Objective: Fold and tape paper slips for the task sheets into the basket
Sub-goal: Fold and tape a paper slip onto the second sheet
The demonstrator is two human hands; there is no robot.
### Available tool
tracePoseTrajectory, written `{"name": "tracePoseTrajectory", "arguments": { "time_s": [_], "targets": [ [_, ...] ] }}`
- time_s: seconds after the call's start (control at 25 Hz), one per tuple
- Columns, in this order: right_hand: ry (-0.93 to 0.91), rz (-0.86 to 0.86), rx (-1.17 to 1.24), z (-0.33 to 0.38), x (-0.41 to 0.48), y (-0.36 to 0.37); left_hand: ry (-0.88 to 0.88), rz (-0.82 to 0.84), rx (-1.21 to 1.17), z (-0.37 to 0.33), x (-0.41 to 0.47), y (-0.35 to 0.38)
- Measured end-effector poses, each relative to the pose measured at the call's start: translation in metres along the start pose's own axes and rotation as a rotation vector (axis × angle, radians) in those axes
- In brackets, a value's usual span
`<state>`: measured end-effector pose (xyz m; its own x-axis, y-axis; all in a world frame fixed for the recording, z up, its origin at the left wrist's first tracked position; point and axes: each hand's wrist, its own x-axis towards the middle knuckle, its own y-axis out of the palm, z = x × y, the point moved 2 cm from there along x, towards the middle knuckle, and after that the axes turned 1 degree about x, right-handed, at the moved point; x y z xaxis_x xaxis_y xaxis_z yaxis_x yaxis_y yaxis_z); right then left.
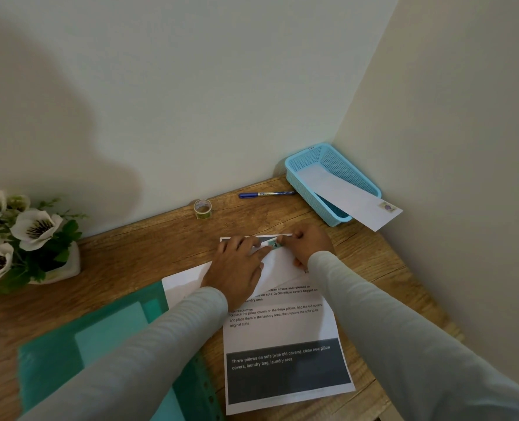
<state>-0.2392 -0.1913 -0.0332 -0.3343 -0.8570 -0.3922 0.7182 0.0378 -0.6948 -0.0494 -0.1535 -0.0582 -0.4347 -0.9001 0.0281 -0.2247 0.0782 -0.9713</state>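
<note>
Taping step: the folded flap of the task sheet (282, 329) is held flat while a tape strip (273, 244) is set across its edge.

I read the left hand (237, 262) as a clamp: its fingers (246, 243) lie straight and spread on the folded flap, pressing it to the table (146, 256) so the crease cannot spring open. The right hand (308, 244) has its fingers (285, 238) curled narrowly onto the right end of the tape strip, apparently pinching it. The strip spans the gap between the two sets of fingertips, touching both, at the far edge of the fold. The basket (300, 174) sits in the corner, well apart, with one taped slip (343, 196) overhanging its rim. The tape roll (202, 208) and pen (266, 194) lie near the wall, clear of the working area but, I judge, within reach.
</note>
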Motion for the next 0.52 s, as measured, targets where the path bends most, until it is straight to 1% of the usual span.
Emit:
{"name": "tracePoseTrajectory", "arguments": {
  "time_s": [0.16, 0.36, 0.52],
  "targets": [
    [-0.017, -0.020, -0.116, 0.003, -0.006, 0.000, -0.028, 0.007, -0.042, 0.000, -0.001, 0.000],
    [-0.023, 0.049, -0.052, 0.000, -0.005, -0.004, -0.018, 0.005, -0.044, 0.001, -0.001, -0.001],
    [-0.043, 0.006, -0.194, 0.010, -0.006, -0.002, -0.030, 0.027, -0.063, 0.000, 0.000, -0.001]
  ]
}}
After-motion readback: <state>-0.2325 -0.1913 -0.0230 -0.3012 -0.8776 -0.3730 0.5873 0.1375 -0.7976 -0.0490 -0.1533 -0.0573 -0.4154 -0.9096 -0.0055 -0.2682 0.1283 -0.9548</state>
